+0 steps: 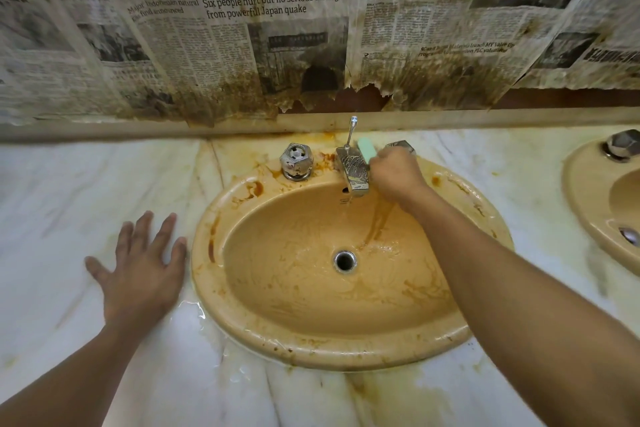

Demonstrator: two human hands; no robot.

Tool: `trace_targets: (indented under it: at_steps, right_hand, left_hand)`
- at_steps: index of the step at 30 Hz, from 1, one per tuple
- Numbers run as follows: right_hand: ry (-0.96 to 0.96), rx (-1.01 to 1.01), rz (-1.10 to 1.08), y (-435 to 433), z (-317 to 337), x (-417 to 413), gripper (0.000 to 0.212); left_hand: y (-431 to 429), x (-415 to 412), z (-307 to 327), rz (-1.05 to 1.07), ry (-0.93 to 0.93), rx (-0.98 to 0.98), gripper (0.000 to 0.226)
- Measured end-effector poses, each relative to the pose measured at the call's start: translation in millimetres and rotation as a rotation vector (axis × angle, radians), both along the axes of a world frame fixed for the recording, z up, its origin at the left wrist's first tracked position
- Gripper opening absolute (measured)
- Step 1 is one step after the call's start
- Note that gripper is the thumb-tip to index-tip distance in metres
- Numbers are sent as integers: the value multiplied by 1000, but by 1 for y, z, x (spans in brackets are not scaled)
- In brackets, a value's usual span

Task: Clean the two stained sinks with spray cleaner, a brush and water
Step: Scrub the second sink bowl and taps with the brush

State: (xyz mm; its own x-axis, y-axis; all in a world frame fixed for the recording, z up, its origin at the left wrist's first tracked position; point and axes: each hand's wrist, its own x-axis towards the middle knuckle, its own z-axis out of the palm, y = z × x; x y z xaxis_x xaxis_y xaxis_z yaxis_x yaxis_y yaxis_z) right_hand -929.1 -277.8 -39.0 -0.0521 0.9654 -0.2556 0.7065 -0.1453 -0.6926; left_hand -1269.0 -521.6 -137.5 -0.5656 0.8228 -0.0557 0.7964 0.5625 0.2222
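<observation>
A tan oval sink (242,315) with brown stains on its rim and bowl sits in the marble counter, its drain (345,261) in the middle. My right hand (394,175) grips a pale green brush (367,148) and holds it against the right side of the chrome faucet (353,172). Brown water runs down the bowl below the faucet. My left hand (142,263) rests flat, fingers spread, on the counter left of the sink. A second tan sink (588,204) shows at the right edge. No spray bottle is in view.
A chrome tap handle (296,161) stands left of the faucet, another (401,146) is partly hidden behind my right hand. Stained, torn newspaper (242,28) covers the wall behind. The marble counter (52,201) is wet and yellow-stained around the sink's front.
</observation>
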Motion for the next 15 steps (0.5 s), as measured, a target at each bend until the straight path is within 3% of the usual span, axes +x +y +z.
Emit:
trace_targets:
  at_steps: [3, 5, 10, 15]
  right_hand:
    - [288, -12, -176, -40, -14, 11, 45]
    - [321, 5, -246, -58, -25, 13, 52]
    - [209, 38, -312, -39, -24, 4, 45]
    - [278, -62, -383, -4, -18, -7, 35]
  left_hand:
    - [0, 0, 0, -2, 0, 1, 53]
    - [0, -1, 0, -9, 1, 4, 55]
    - [0, 0, 2, -6, -8, 3, 58]
    - [-1, 1, 5, -13, -11, 12, 65]
